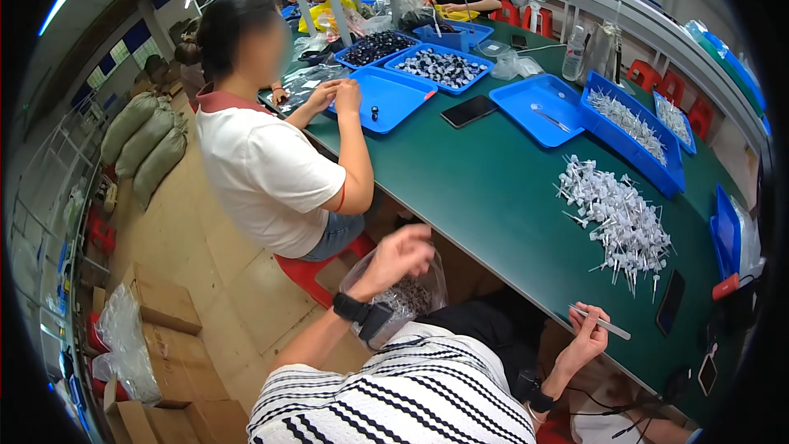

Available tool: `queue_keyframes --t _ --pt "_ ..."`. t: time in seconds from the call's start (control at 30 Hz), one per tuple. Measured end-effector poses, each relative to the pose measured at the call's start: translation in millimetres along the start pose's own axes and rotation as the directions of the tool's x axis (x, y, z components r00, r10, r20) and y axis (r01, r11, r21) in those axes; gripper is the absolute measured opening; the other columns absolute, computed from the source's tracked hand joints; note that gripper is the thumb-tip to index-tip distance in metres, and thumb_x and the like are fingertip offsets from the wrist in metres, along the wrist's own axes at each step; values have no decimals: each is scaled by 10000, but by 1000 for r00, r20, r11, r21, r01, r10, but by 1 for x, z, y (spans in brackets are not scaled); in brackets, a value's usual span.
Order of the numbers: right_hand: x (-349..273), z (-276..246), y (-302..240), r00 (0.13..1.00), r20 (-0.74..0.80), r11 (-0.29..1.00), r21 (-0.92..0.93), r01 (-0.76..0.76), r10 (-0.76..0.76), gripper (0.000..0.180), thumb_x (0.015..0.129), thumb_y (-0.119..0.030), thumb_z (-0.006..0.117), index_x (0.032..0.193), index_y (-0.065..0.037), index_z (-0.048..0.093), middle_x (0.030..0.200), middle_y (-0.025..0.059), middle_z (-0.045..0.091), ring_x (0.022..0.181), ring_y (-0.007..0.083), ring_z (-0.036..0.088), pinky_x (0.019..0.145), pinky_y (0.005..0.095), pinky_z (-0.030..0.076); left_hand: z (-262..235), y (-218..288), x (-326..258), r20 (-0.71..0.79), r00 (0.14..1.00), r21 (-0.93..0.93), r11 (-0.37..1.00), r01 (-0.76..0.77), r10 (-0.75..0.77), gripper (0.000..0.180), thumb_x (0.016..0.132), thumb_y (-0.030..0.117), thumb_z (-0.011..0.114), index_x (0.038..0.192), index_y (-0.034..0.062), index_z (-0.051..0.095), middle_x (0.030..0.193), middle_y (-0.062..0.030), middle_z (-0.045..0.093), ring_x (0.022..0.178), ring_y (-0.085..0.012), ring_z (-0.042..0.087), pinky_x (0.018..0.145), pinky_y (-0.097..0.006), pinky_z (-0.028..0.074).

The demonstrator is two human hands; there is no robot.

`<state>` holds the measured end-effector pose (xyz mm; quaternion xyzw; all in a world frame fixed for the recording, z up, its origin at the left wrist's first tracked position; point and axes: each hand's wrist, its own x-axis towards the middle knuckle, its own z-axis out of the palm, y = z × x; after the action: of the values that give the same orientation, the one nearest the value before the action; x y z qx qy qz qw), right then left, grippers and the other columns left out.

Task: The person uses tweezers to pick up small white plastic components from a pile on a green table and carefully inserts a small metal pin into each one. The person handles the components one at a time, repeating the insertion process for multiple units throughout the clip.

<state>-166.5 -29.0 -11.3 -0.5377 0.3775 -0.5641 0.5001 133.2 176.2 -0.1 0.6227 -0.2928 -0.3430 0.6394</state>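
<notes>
My left hand [401, 253] is down beside my lap, below the table edge, fingers curled at the mouth of a clear plastic bag [408, 294] of small dark parts; whether it pinches one is unclear. My right hand [587, 335] rests at the near edge of the green table [485, 189] and grips a thin white tube [606, 325] that points right. A heap of white nozzle-like pieces [620, 220] lies on the table beyond my right hand.
A person in a white shirt [267, 173] sits to my left on a red stool, hands at a blue tray [386, 97]. More blue trays [631, 125] hold parts. Phones [468, 110] lie on the table. Cardboard boxes [164, 304] stand on the floor.
</notes>
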Motion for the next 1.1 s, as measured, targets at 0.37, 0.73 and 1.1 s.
queue_keyframes --t 0.37,0.73,1.1 --pt "2 20 -24 995 51 996 -11 87 -86 189 996 -127 516 984 28 623 938 104 658 777 187 670 724 285 575 67 67 72 -132 968 -403 881 -248 212 374 943 142 591 1296 49 509 1064 -109 662 777 -107 644 680 -232 527" --pt "52 -21 -79 977 -202 726 661 190 -72 284 1013 -290 485 1024 -19 569 1013 180 675 838 215 706 740 318 602 137 41 93 432 895 -207 978 -16 106 173 955 110 575 1017 -31 654 813 -90 673 682 -122 626 604 -221 501" --pt "35 6 26 974 -9 778 603 -176 227 169 978 -195 555 1011 -33 589 929 125 685 784 180 694 694 293 587 228 -3 232 658 637 584 262 -768 402 168 794 133 705 902 5 692 914 -194 660 829 -382 625 753 -438 493"
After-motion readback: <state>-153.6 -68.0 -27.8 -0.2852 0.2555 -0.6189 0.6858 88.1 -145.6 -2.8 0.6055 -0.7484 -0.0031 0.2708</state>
